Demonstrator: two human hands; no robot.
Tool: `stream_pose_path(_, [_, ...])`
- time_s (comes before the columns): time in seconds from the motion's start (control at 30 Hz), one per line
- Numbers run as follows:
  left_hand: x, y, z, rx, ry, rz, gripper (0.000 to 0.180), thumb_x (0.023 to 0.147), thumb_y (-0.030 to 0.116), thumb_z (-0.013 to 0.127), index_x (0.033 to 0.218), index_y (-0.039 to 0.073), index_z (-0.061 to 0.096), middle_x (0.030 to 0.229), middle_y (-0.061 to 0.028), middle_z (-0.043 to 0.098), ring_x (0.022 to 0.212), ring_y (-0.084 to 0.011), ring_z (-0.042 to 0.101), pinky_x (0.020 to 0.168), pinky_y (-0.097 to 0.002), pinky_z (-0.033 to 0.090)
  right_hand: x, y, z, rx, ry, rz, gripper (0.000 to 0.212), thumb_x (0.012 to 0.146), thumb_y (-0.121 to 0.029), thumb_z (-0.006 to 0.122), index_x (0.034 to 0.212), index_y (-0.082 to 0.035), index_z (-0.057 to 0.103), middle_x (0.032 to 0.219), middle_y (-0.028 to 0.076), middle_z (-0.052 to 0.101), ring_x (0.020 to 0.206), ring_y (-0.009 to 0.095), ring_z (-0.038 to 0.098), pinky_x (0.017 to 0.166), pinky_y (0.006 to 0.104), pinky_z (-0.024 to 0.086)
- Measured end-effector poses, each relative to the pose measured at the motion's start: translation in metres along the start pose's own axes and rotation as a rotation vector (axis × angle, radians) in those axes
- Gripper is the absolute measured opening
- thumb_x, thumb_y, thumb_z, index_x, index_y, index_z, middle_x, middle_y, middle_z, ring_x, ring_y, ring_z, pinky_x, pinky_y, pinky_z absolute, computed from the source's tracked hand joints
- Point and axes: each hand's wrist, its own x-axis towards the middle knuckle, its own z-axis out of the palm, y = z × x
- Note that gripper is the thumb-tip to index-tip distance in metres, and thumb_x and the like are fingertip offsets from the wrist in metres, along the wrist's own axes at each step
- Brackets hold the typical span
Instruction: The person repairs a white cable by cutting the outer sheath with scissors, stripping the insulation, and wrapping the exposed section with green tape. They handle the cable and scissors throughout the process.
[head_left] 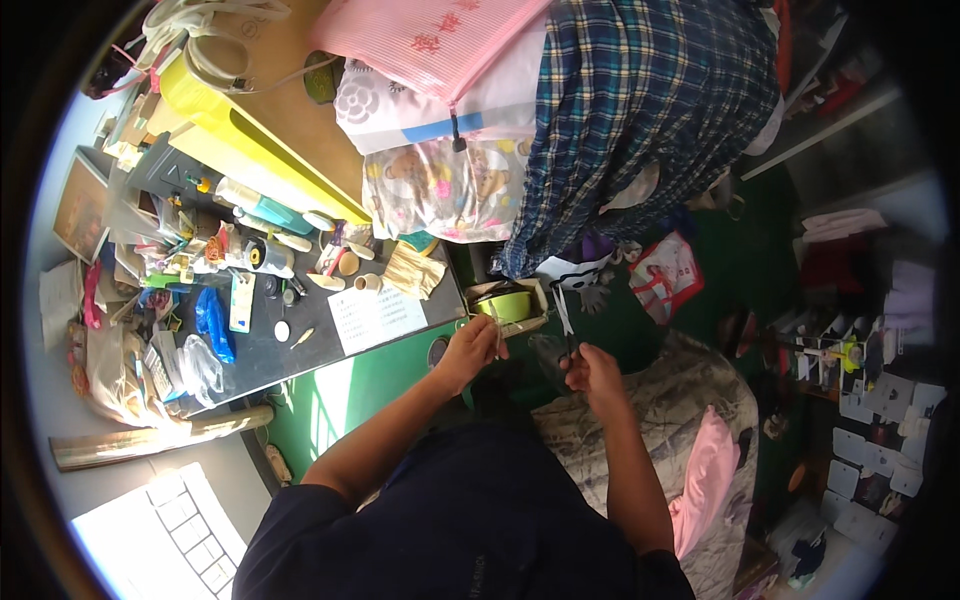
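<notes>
Forward of our right hand (pixel 594 372), the scissors (pixel 564 315) extend from its closed grip. Left of that grip, our left hand (pixel 468 355) is curled; we cannot tell whether it pinches anything. We should point the blades away from it.

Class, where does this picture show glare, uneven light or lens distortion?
Head view: a white patch at lower left is washed out by glare; head view: a sunlit strip brightens the green floor, while the right-hand side is dim; head view: black corners, edges bending.
</notes>
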Motion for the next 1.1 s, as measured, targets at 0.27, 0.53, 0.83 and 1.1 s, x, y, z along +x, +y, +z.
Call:
stream_pose_path(0.27, [0.017, -0.024, 0.016, -0.022, -0.049, 0.045, 0.028, 0.112, 0.025, 0.04, 0.11, 0.004, 0.059, 0.112, -0.01, 0.072, 0.092, -0.0124, 0.059, 0.085, -0.0294, 0.048, -0.006, 0.008, 0.019, 0.102, -0.121, 0.101, 0.031, 0.107, -0.036, 0.051, 0.095, -0.009, 0.058, 0.099, 0.016, 0.074, 0.077, 0.026, 0.074, 0.067, 0.0368, 0.059])
stream_pose_path(0.53, [0.037, -0.025, 0.031, -0.489, 0.01, -0.111, 0.029, 0.112, 0.026, 0.041, 0.12, 0.001, 0.055, 0.125, -0.0185, 0.068, 0.118, -0.0255, 0.065, 0.109, -0.04, 0.049, -0.005, 0.019, 0.022, 0.173, -0.183, 0.137, 0.031, 0.107, -0.037, 0.049, 0.098, -0.009, 0.058, 0.1, 0.019, 0.074, 0.08, 0.03, 0.074, 0.068, 0.04, 0.06])
stream_pose_path(0.83, [0.067, -0.049, 0.021, -0.504, 0.008, 0.0, 0.03, 0.112, 0.027, 0.044, 0.12, 0.001, 0.055, 0.121, -0.0174, 0.07, 0.113, -0.0253, 0.067, 0.101, -0.039, 0.052, -0.027, 0.035, -0.007, 0.144, -0.134, 0.198, 0.03, 0.106, -0.038, 0.049, 0.099, -0.01, 0.058, 0.098, 0.017, 0.074, 0.076, 0.028, 0.073, 0.067, 0.0401, 0.059])
stream_pose_path(1.1, [0.078, -0.056, 0.015, -0.334, 0.064, -0.016, 0.03, 0.112, 0.03, 0.044, 0.119, 0.005, 0.059, 0.118, -0.0116, 0.072, 0.104, -0.0183, 0.066, 0.09, -0.0299, 0.05, -0.053, 0.053, -0.044, 0.125, -0.049, 0.225, 0.027, 0.106, -0.035, 0.049, 0.105, -0.01, 0.057, 0.097, 0.014, 0.072, 0.076, 0.025, 0.072, 0.069, 0.0388, 0.059])
